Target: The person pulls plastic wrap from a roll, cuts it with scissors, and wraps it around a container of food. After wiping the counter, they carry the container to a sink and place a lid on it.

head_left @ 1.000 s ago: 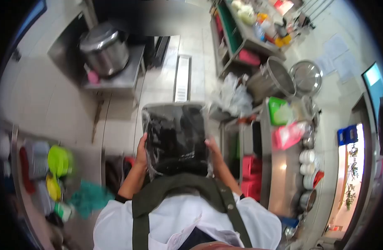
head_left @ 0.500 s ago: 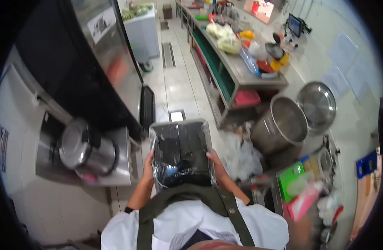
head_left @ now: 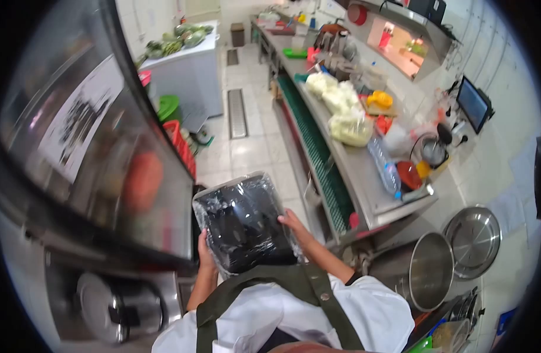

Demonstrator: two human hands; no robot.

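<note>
In front of my chest is a rectangular tray (head_left: pixel 241 220), wrapped in shiny clear plastic film, with dark contents or a dark surface showing through. It tilts with its far edge swung toward the left. My left hand (head_left: pixel 206 252) grips its left side, the thumb along the edge and the other fingers hidden beneath. On the opposite side my right hand (head_left: pixel 294 226) holds the right edge, thumb on top. Reflections on the film make it hard to tell what lies inside.
A glass-doored fridge (head_left: pixel 135 159) stands close on my left, above a lidded steel pot (head_left: pixel 120 309). On the right a steel counter (head_left: pixel 364 200) carries bagged pale food (head_left: pixel 341 109) and a plastic bottle (head_left: pixel 385 167). A large steel stockpot (head_left: pixel 429 270) sits nearer. Tiled floor (head_left: pixel 214 156) runs ahead.
I have moved forward along the aisle, the fridge and counter now nearer. The tray, still in both hands, has shifted slightly left and turned counterclockwise.
</note>
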